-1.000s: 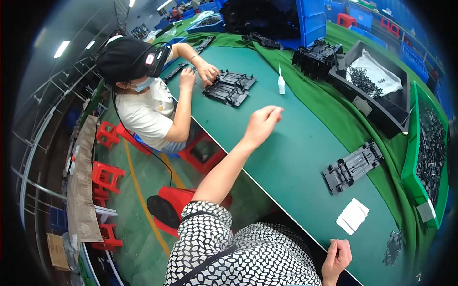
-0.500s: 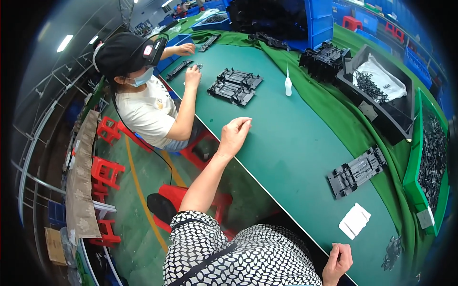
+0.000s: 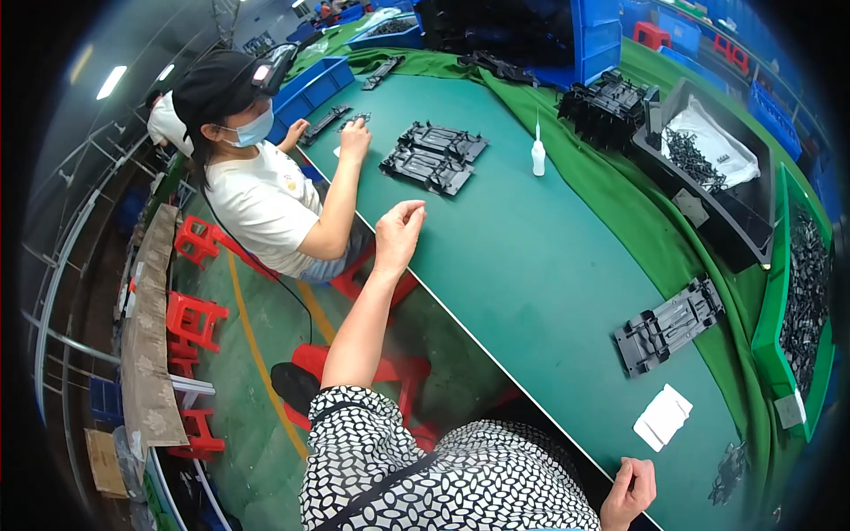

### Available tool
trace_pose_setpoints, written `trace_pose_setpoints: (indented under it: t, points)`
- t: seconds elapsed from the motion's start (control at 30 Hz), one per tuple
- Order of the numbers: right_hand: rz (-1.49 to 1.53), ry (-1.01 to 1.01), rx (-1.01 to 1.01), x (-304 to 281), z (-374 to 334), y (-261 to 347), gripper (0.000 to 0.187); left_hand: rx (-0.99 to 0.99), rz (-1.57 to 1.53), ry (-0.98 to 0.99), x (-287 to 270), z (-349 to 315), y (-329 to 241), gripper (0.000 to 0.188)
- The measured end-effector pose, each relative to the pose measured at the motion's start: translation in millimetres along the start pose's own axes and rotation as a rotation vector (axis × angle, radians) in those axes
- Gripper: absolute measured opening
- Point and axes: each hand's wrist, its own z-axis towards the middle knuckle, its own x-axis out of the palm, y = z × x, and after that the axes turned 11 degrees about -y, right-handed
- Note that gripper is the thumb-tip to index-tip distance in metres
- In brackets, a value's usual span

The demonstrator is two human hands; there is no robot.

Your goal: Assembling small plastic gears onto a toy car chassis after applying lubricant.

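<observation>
My left hand point(image 3: 398, 237) is over the table edge nearest the co-worker, its thumb and fingers pinched together. Anything between the fingertips is too small to make out. Just beyond it, two black plastic chassis-like frames point(image 3: 429, 159) lie side by side on the green table point(image 3: 522, 265). At the lower right, my right hand point(image 3: 629, 492) rests by the table edge with its fingers curled in; whether it holds anything is hidden. Near that hand lie a white card-like piece point(image 3: 662, 418) and some flat, dark parts point(image 3: 729, 473). Farther up sits another black chassis-like frame point(image 3: 668, 326).
A co-worker point(image 3: 266, 186) sits at the left, hands on small black parts point(image 3: 326, 124). A white dropper bottle point(image 3: 538, 157) stands upright. Along the right are stacked black frames point(image 3: 606, 106), a black bin point(image 3: 726, 232) and a green bin point(image 3: 768, 354) of small parts. Red stools point(image 3: 197, 320) stand left.
My left hand has moved left, toward the table edge, still pinched. My right hand has barely shifted. The co-worker's reaching hand has come back from the blue bin to the black parts.
</observation>
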Motion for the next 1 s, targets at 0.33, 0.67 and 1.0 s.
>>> trace_pose_setpoints:
  t: [0.33,0.67,1.0]
  points:
    - [-0.027,-0.016,-0.007,3.3,1.4,5.1,0.006,-0.277,-0.303,-0.027,2.7,13.8,9.3,0.023]
    - [-0.063,-0.003,-0.03,4.1,3.7,7.4,0.007,-0.177,-0.302,-0.071,12.3,1.3,11.9,0.022]
    - [-0.113,-0.02,-0.062,8.4,5.3,8.9,0.007,-0.134,-0.294,-0.123,12.1,-4.1,4.8,0.021]
